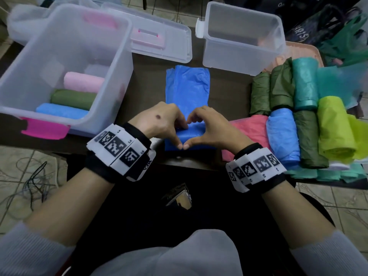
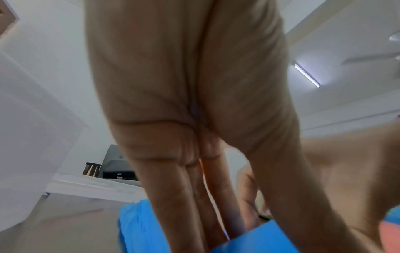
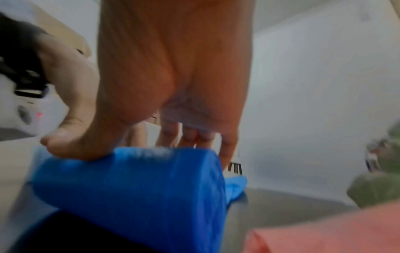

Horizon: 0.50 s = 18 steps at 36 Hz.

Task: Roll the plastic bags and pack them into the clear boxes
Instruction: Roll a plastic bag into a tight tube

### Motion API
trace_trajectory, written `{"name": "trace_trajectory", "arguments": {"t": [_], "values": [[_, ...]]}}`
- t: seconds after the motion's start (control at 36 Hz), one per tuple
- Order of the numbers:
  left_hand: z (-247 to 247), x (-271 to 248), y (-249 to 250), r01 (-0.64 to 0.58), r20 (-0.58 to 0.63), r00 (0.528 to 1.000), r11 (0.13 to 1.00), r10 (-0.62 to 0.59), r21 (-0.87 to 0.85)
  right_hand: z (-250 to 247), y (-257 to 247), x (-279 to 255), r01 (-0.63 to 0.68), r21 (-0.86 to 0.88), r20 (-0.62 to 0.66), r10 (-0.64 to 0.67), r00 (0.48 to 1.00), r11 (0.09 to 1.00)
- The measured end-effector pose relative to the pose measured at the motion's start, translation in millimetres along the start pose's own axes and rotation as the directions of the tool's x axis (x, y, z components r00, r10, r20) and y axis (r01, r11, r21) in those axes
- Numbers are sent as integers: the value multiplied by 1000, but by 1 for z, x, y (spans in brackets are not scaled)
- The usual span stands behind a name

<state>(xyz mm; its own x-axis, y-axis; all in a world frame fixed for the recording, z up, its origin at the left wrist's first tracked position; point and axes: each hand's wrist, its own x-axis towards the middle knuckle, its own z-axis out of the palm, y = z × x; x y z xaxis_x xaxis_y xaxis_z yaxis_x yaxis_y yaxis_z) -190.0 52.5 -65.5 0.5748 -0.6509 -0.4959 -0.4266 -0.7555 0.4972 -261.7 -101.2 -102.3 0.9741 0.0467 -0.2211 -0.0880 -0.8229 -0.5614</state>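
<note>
Hands together: left hand (image 1: 163, 121) and right hand (image 1: 211, 126) both grip the blue bag's (image 1: 188, 86) rolled end on the tabletop (image 1: 147, 80).

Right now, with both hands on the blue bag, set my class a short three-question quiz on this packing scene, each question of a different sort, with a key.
1. True or false: the small clear box at the far right already holds rolled bags.
2. How many rolls lie in the large clear box at the left? A) one B) three C) five
3. Fill in: the left hand and the right hand are rolling the near end of the ____ bag.

Key
1. False; no rolls show inside it.
2. B: the pink roll, the green roll and the blue roll.
3. Blue; its far part lies flat on the table.
</note>
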Motion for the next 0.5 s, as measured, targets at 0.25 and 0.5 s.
{"name": "trace_trajectory", "arguments": {"t": [0.25, 0.5], "values": [[-1, 14, 5, 28, 10, 1000, 994, -30, 101, 21, -27, -42, -101, -556, -93, 59, 994, 825], [-14, 33, 3, 39, 121, 991, 990, -55, 132, 30, -27, -32, -148, -535, -101, 112, 989, 832]]}}
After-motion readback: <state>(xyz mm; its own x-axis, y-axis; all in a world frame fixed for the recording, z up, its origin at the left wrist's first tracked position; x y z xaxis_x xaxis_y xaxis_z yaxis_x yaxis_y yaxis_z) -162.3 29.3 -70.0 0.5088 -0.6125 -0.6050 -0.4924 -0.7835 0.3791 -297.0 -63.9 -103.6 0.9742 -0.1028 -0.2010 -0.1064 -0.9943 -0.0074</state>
